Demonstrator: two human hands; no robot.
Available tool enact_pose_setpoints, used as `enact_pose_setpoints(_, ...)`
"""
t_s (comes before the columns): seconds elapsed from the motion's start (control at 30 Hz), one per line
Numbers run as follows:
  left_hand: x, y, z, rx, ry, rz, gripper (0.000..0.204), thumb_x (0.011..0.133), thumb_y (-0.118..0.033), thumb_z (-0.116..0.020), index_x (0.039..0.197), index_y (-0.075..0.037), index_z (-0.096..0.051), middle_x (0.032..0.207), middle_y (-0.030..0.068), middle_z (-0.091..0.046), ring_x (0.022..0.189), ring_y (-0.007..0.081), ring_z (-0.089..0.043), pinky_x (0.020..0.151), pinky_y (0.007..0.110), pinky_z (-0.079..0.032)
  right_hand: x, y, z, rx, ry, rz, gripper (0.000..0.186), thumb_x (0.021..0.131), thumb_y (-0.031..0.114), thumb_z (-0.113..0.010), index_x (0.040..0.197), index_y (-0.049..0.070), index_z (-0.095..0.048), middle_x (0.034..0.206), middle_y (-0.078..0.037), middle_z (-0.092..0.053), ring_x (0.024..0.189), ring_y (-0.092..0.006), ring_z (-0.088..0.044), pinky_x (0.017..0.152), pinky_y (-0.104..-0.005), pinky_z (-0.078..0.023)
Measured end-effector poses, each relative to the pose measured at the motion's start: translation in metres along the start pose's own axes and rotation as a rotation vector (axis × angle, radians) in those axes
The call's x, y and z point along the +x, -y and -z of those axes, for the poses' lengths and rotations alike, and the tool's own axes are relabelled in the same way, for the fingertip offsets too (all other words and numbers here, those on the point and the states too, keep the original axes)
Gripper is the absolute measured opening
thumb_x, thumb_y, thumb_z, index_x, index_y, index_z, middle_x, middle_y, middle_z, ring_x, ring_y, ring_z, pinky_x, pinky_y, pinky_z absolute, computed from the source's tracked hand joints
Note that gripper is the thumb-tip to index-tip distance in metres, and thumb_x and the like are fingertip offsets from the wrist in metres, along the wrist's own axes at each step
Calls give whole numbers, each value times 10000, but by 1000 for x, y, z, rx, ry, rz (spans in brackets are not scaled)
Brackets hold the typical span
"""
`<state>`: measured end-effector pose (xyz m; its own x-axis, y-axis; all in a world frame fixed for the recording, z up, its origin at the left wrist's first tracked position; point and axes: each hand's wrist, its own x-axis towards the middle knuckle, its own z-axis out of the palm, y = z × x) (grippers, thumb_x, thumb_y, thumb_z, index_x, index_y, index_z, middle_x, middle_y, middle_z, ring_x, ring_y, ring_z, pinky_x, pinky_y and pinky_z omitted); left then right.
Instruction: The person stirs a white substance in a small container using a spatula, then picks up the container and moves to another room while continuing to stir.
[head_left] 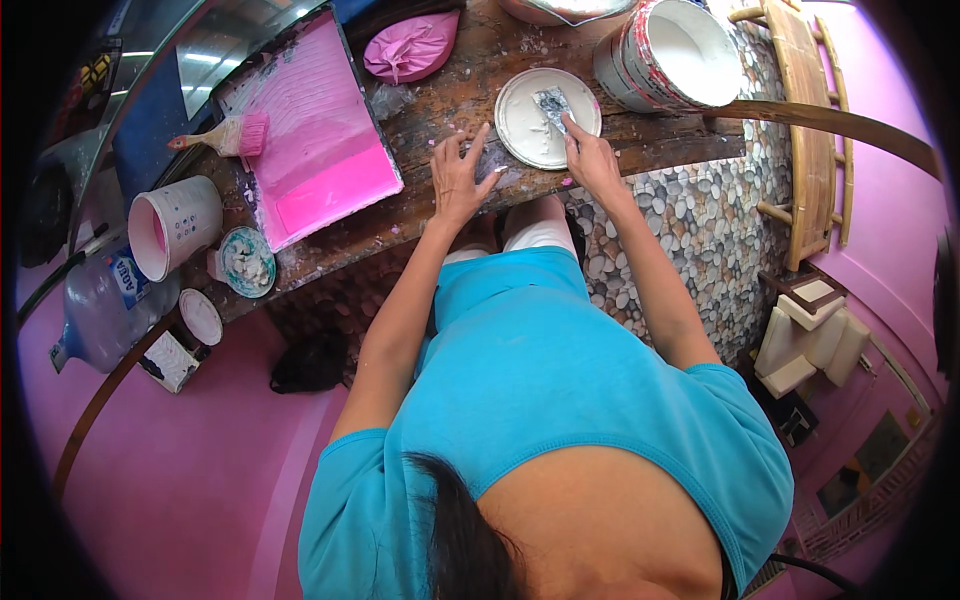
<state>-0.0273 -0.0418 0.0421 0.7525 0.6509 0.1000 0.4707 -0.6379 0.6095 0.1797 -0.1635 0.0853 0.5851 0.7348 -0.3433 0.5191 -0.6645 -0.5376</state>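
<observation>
My right hand [594,162] is closed on the handle end of a putty knife [551,104], whose grey blade is smeared with white. The blade rests on a round white lid [515,128] coated with a thick white paste, at the near edge of the wooden table. Left of the lid, my left hand [460,178] hovers at or rests on the table edge with its fingers apart, holding nothing. Beside its fingertips lies a crumpled scrap of clear plastic [495,162].
A paint tray [385,180] with pink paint, a brush [225,137], a tipped white bucket [200,205] and a small tub [247,262] crowd the left. A pink bundle [410,47] lies behind. Large buckets [618,70] with white contents stand at right. A bamboo bench [805,150] is farther right.
</observation>
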Motion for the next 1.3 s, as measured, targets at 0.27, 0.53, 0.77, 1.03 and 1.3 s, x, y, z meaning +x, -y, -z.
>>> enact_pose_setpoints(0.27, -82, 16, 47, -133, 45, 134, 616, 731, -153, -746, 1320, -143, -567, 1120, 122, -514, 1050, 315, -464, 915, 414, -399, 0, -3, -18, -190, 60, -52, 443, 914, 164, -481, 1356, 161, -519, 959, -291, -642, 921, -459, -619, 847, -514, -476)
enact_pose_setpoints(0.53, -155, 42, 65, -52, -269, 517, 340, 850, -212, -690, 1155, -76, -623, 1086, 132, -539, 1031, 321, -496, 928, 419, -386, -3, -17, 12, 7, 38, 72, 402, 905, 164, -488, 1294, 126, -582, 965, -304, -631, 952, -441, -621, 845, -495, -477)
enact_pose_setpoints(0.77, -169, 99, 56, -233, -947, 1322, 471, 981, -396, -475, 1282, -35, -453, 1209, 175, -485, 1091, 312, -480, 963, 423, -365, -21, -21, -18, -113, 11, -25, 417, 925, 165, -500, 1338, 205, -539, 841, -302, -610, 823, -463, -611, 741, -511, -466)
enact_pose_setpoints(1.03, -137, 141, 52, -916, -1202, 1762, 845, 915, -638, -357, 1524, -170, -6, 1581, 174, -77, 1412, 348, -241, 1116, 519, -284, -35, -15, -1, -126, 90, 53, 396, 909, 166, -512, 1299, 170, -580, 880, -275, -638, 838, -453, -625, 760, -519, -472)
enact_pose_setpoints(1.3, -65, 95, 56, -917, -1426, 1925, 889, 903, -613, -415, 1530, -181, 43, 1597, 128, -41, 1436, 337, -185, 1121, 538, -265, -7, -27, -5, -24, 53, 87, 407, 920, 181, -496, 1320, 203, -563, 855, -268, -640, 825, -421, -636, 741, -491, -486)
